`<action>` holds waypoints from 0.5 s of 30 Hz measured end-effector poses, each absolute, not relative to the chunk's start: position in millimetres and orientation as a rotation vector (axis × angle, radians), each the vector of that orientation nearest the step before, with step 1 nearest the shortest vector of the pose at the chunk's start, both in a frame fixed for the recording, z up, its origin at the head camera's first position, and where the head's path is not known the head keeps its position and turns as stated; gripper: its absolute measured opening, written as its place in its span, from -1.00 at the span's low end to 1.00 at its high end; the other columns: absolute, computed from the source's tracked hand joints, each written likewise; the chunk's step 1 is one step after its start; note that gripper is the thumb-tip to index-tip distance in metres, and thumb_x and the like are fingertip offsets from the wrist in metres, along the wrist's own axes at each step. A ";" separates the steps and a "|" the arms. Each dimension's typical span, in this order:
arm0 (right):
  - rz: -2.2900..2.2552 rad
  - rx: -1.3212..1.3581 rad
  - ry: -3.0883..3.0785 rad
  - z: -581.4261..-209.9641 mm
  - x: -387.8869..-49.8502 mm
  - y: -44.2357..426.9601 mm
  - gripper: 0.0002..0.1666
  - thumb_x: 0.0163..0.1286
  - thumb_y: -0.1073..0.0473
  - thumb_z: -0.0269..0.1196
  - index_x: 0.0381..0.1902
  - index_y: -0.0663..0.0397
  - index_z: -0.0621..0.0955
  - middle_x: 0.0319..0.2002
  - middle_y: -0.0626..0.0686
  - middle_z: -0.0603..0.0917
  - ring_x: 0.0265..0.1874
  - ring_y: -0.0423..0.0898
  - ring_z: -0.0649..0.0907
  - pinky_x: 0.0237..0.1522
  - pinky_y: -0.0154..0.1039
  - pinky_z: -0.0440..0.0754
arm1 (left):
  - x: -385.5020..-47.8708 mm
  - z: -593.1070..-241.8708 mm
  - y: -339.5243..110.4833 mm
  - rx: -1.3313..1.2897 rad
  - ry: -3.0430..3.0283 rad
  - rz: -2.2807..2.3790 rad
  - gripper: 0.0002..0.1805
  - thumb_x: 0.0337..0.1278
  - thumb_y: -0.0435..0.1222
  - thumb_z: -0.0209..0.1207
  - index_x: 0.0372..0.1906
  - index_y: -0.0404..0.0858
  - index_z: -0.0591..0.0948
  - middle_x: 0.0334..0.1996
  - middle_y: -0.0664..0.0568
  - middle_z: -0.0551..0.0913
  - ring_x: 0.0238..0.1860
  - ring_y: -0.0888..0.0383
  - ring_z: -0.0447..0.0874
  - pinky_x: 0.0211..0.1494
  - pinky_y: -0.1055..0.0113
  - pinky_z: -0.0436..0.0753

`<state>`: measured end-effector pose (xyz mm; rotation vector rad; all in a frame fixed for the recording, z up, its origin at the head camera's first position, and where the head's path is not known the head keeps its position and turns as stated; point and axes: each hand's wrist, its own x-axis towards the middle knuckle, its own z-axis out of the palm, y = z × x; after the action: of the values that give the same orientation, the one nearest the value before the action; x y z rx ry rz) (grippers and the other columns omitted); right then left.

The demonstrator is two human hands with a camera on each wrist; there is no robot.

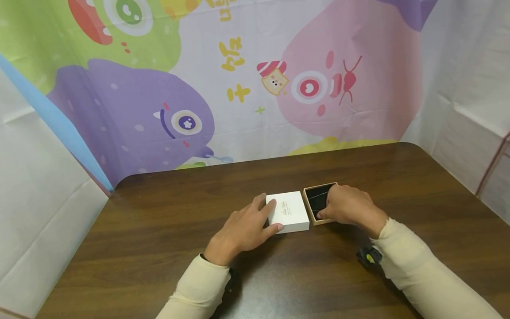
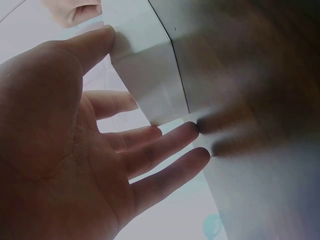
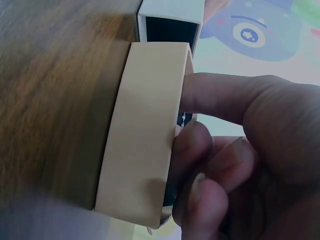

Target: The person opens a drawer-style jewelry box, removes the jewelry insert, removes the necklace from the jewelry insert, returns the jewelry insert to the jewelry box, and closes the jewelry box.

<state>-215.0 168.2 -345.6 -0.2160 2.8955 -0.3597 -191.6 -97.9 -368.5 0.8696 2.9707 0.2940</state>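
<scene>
My left hand (image 1: 245, 228) rests on a flat white box sleeve (image 1: 292, 208) with dark lettering on top. Its thumb touches the near edge, and the index fingertip lies on the top face; the fingers (image 2: 170, 175) are spread and fairly straight. To the right sits a tan box tray (image 1: 314, 221) with a black lining. My right hand (image 1: 350, 206) is over the tray's right side, fingers bent, the thumb reaching inside. A thin silver chain (image 1: 318, 195) lies across the lining and runs toward these fingers. Whether the fingertips pinch it is hidden. In the right wrist view, the sleeve's end (image 3: 171, 30) is dark inside.
Both boxes stand side by side on a brown wood-grain table (image 1: 159, 248). A cartoon-printed cloth (image 1: 247, 128) hangs behind the table's far edge, with pale sheets (image 1: 44, 199) at the sides. Dark bands with a camera (image 1: 369, 257) sit at the wrists.
</scene>
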 end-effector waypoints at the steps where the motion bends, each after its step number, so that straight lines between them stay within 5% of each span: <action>1: -0.360 -0.212 2.894 -345.5 -215.0 167.8 -0.54 0.17 -0.14 0.43 -0.77 -0.09 0.56 -0.67 -0.08 0.51 -0.59 -0.07 0.49 -0.54 -0.08 0.43 | -191.6 -368.5 -97.9 0.870 2.970 0.294 -0.25 0.41 0.18 0.04 0.53 -0.12 0.30 0.50 -0.21 0.18 0.35 -0.13 0.41 0.09 -0.11 0.57; 15: -0.383 -0.223 2.891 -348.6 -215.2 166.1 -0.66 0.19 0.01 0.38 -0.71 -0.06 0.59 -0.59 -0.05 0.57 -0.55 -0.04 0.52 -0.51 -0.06 0.46 | -191.3 -368.1 -97.4 0.863 2.969 0.284 -0.25 0.41 0.19 0.04 0.53 -0.12 0.30 0.50 -0.20 0.18 0.33 -0.12 0.43 0.08 -0.10 0.58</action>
<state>-215.2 166.1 -348.6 -0.2225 2.8910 -0.3827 -191.3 -97.4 -368.1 0.8634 2.9687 0.2845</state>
